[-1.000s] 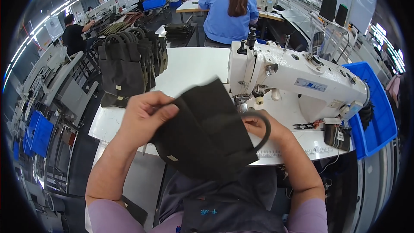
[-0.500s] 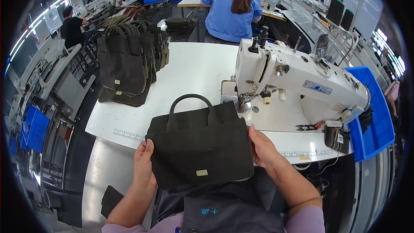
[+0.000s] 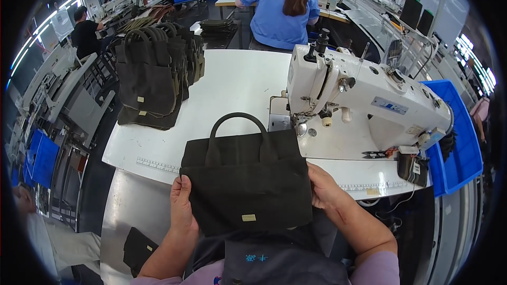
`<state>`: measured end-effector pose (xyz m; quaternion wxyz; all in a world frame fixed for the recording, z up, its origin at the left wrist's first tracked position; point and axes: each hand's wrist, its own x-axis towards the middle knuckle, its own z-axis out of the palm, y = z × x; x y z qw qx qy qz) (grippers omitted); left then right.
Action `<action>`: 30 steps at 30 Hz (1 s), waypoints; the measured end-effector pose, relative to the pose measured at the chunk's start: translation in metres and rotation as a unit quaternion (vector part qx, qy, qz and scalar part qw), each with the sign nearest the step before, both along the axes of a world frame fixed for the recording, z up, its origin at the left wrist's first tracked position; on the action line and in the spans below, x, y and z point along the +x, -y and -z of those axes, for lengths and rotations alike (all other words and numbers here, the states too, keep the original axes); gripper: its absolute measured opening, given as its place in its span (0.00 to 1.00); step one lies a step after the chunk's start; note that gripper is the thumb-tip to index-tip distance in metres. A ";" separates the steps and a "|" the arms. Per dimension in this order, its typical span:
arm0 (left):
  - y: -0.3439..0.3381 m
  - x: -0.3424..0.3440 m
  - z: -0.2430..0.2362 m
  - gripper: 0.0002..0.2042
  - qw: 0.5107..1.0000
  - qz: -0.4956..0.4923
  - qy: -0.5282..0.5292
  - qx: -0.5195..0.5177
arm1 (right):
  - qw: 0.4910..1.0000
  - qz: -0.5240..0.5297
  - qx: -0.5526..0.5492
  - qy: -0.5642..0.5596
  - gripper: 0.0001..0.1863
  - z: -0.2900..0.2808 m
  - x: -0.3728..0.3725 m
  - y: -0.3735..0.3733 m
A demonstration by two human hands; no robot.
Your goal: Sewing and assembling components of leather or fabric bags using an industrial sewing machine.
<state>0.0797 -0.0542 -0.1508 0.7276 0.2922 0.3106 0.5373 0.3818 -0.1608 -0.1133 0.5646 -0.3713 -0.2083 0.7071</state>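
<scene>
The dark handbag panel [image 3: 248, 190] is held up in front of the person's lap, across the near edge of the table, its arched handle at the top; whether it touches the tabletop cannot be told. The white table [image 3: 232, 84] spreads behind it, with ruler markings [image 3: 157, 165] along the near edge on both sides of the panel. A white industrial sewing machine [image 3: 369, 95] stands on the right half, its needle end just beyond the panel's upper right corner. Past the machine's far right end, a blue plastic crate [image 3: 467, 171] sits beside the table. At the table's left, a stack of similar dark panels [image 3: 150, 82] overlaps, handles upward. The left hand [image 3: 183, 203] pinches the panel's left edge, thumb on the front; the right hand [image 3: 325, 187] grips the right edge. The two are well apart. Thread snips [image 3: 376, 155] lie near the machine's base. Smallest, a pale rectangular label [image 3: 248, 217] sits low on the panel's front.
</scene>
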 end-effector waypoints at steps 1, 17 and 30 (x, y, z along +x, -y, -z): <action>0.000 -0.001 0.003 0.09 1.000 -0.002 0.008 -0.001 | 0.999 -0.012 0.029 0.025 0.26 0.001 0.000 0.001; 0.008 0.005 -0.003 0.16 0.997 0.026 0.051 -0.045 | 0.993 0.072 -0.080 0.040 0.32 -0.025 -0.037 0.011; 0.006 0.009 -0.016 0.08 0.997 -0.024 0.039 -0.063 | 0.992 0.098 0.007 0.084 0.30 -0.026 -0.043 0.009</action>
